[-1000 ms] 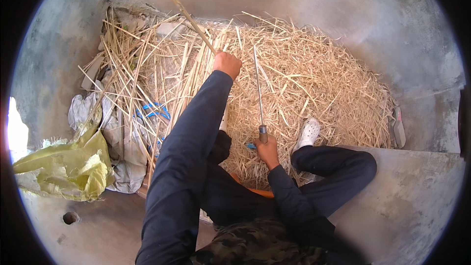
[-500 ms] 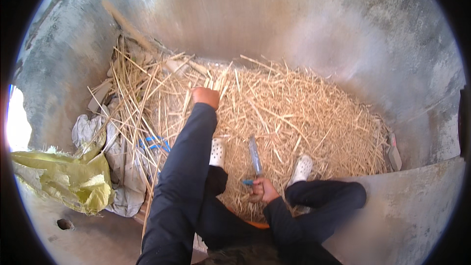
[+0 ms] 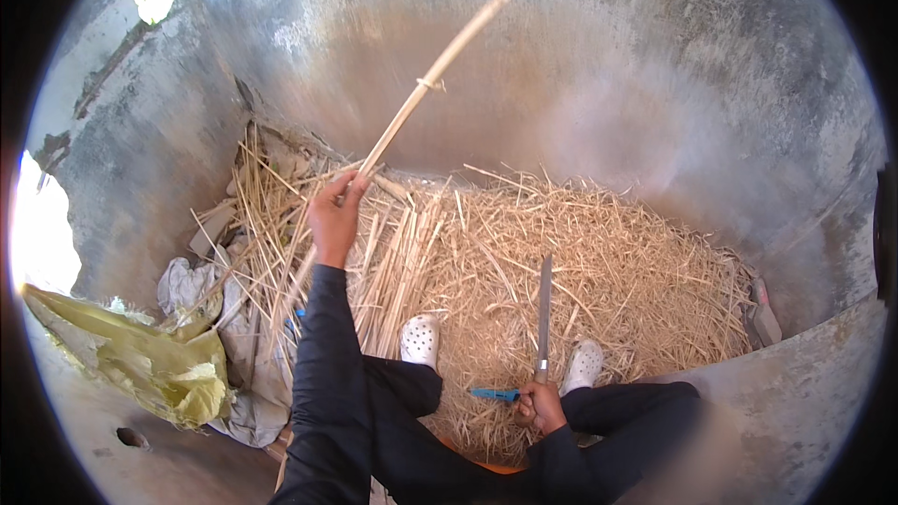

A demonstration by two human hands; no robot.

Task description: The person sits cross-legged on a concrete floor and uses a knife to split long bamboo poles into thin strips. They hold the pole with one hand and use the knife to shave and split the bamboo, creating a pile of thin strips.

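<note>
My left hand is closed around the lower end of a long pale cane stick, which has a small knot midway and slants up to the right in front of the wall. In my right hand, low between my legs, is a long knife, its straight blade pointing up and away from me. A blue strip-like thing sticks out to the left beside that hand; whether the fingers hold it too is unclear. Under my left forearm lies a row of split strips.
Chopped straw-like pieces cover the ground up to a curved grey wall. Loose long sticks heap at the left, by a yellow sack and pale cloth. My white clogs stand either side of the knife.
My left hand has risen from the strips and turned, now lifting one long stick. The knife in my right hand has swung more upright. The view has shifted a little.
</note>
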